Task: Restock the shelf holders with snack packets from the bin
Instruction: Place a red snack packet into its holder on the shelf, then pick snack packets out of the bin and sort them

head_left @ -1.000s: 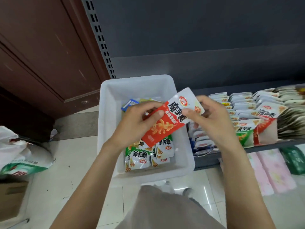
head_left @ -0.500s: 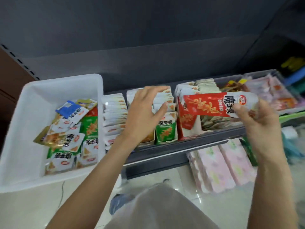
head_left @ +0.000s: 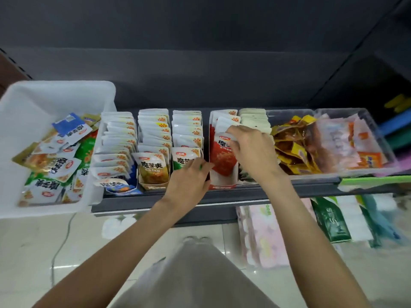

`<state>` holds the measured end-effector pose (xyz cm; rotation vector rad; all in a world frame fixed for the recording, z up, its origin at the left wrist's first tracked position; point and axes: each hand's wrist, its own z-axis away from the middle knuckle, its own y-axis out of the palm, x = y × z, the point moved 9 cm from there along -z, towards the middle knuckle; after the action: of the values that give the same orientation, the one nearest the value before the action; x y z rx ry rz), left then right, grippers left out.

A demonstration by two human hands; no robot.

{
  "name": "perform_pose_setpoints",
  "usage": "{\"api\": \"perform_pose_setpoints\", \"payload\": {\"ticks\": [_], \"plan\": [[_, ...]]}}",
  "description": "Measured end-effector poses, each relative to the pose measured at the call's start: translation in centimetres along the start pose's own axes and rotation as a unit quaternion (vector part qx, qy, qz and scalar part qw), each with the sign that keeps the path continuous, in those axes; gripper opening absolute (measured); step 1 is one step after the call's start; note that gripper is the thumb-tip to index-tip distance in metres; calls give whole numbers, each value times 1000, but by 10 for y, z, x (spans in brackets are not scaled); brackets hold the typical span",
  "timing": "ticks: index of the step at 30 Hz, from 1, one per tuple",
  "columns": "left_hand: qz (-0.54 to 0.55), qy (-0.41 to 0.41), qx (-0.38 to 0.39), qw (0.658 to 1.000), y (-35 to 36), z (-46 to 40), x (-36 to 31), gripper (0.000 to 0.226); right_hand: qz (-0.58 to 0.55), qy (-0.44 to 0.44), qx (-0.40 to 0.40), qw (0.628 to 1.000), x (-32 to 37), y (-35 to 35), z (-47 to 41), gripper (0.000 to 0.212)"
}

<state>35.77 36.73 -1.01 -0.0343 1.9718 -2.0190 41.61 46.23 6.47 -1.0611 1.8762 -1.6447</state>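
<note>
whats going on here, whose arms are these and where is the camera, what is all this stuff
There is no machine: a person wears a camera on the head, looking down at their own arms. In front is a shop shelf with narrow cardboard holders full of snack packets. The right hand grips a red packet and slots it into the red holder. The left hand rests at that holder's front left edge, seemingly steadying it. On the left stands a white bin holding loose mixed packets, the supply. To the right, a clear tray holds other snacks. Below hang tissue packs.
</note>
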Motion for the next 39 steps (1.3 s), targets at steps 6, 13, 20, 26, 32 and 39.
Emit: {"api": "perform_pose_setpoints", "payload": {"ticks": [6, 13, 20, 26, 32, 39], "plan": [[-50, -11, 16, 999, 18, 5, 2, 44, 158, -46, 19, 986, -4, 35, -20, 10], [-6, 14, -16, 1000, 21, 2, 2, 40, 110, -24, -110, 988, -15, 10, -8, 22], [169, -13, -300, 939, -73, 50, 43, 13, -250, -45, -98, 962, 30, -32, 8, 14], [168, -169, -419, 876, -130, 144, 157, 14, -261, -223, 52, 938, 178, 1, -2, 11], [183, -291, -306, 888, -103, 189, 317, 24, -266, -267, 148, 914, 307, 49, -38, 19], [182, -257, -142, 938, -56, 127, 431, 39, -150, -85, 165, 971, 360, 167, -125, 39]]}}
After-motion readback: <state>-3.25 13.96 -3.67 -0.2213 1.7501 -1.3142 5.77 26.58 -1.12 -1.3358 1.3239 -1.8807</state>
